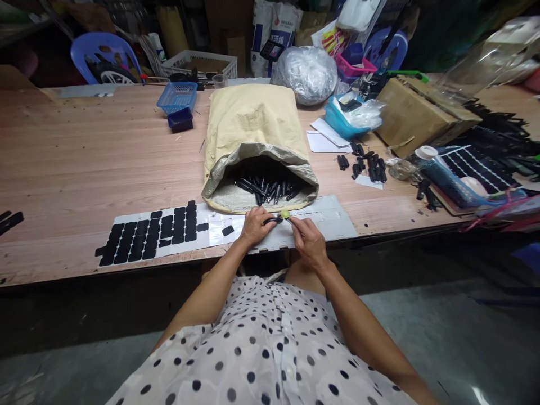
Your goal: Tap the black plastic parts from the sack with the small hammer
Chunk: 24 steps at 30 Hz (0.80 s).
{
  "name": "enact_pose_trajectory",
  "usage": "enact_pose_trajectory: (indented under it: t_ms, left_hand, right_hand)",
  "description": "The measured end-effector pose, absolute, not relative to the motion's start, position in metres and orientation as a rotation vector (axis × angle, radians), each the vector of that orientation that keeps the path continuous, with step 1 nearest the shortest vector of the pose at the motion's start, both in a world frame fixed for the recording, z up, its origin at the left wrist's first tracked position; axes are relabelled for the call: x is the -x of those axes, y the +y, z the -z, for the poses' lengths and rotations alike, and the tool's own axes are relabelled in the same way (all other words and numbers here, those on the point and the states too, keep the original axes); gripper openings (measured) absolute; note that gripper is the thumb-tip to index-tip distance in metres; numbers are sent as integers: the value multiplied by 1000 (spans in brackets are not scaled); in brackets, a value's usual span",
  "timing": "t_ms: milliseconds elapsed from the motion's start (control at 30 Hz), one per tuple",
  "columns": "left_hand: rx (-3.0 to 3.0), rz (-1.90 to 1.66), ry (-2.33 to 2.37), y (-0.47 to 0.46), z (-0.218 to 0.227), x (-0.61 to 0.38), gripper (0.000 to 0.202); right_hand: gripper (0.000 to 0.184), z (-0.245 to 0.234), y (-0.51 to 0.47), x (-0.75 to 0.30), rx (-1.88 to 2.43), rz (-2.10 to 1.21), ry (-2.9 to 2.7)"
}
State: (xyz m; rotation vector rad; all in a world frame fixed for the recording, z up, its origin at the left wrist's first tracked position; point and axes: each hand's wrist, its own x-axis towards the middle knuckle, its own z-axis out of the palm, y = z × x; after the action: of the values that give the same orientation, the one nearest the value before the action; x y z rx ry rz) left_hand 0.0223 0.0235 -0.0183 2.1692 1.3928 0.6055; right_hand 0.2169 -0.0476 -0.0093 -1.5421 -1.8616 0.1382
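My left hand [255,226] is closed around a small black tube-shaped piece [273,220] at the table's front edge. Close beside it, my right hand [309,239] pinches something thin and dark whose kind I cannot make out. A small round yellow-green thing [285,214] shows between the two hands, at the fingertips. Right behind the hands lies a yellow woven sack [257,115], its mouth facing me. Inside the mouth are many black tube-shaped pieces [274,188]. A white sheet with rows of black rounded stickers [139,239] lies left of my left hand.
Small black parts [371,166] lie in groups to the right, near a cardboard box [422,112]. A blue basket [177,97] and a dark blue tray [180,120] stand at the back left. A turquoise basket [343,124] holds plastic bags.
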Motion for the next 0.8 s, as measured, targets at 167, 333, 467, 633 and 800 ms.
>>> enact_pose_trajectory:
  t_ms: [167,333,467,633,800]
  left_hand:
    - [-2161,-604,1387,23,19,-24,20]
    - [-2135,-590,1413,22,15,-26,21]
    - [-2114,-594,1417,21,12,-27,17]
    - [-2085,-594,1418,20,10,-28,20]
    - [-2075,-578,1408,21,9,-26,20]
  right_hand:
    - [36,7,-47,-216,1544,-129,-1847]
    - [36,6,-46,-209,1482,-145,-1877]
    - [35,6,-45,-205,1487,-160,-1927]
    - [36,4,-28,-218,1578,-37,-1829]
    - [33,16,-4,-244,1773,41,-1813]
